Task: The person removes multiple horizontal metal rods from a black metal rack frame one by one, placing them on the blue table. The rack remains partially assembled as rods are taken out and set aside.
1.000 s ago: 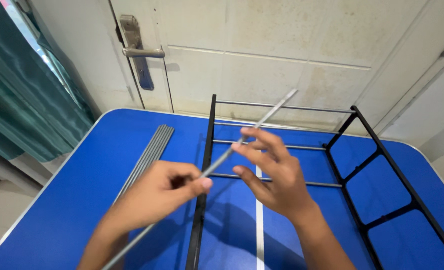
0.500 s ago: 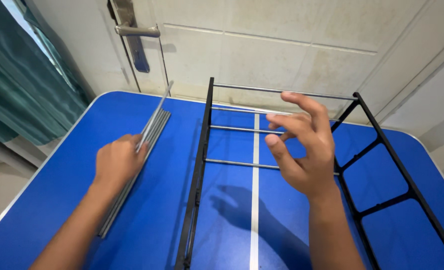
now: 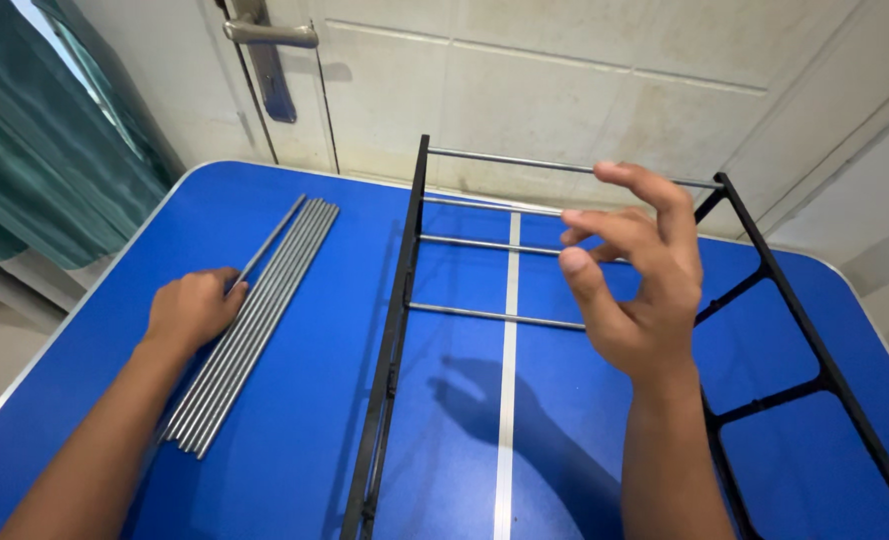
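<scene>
Worktop [image 3: 295,400]: blue, folding, white stripe down the middle; stood against a pale door [image 3: 565,60] with a lever handle [image 3: 265,33]; green curtain [image 3: 25,150] at left.
Frame [image 3: 405,300]: two black side rails stood upright on the worktop, joined by thin grey cross rods.
Rods fitted: four counted between the rails — one across the top at the far end [image 3: 525,163], three lower down [image 3: 495,316]. Near half of the frame showed no rods.
Loose rods [image 3: 255,320]: bundle of grey metal rods lay flat on the worktop, left of the frame, well apart from it; several counted, exact number not told.
Left hand [image 3: 190,310]: rested on the near-left edge of the bundle, fingers curled over one rod [image 3: 270,240] that lay slightly askew from the rest. Grip looked closed on that rod, though the fingertips were hidden beneath the hand.
Right hand [image 3: 635,270]: held in the air above the frame's far end, fingers spread and half bent, grip open, nothing in it, touching no rod.
Progress, judged: frame partly filled; far end done, near end and the bundle left to fit. Well short of halfway by the look of the pile.
</scene>
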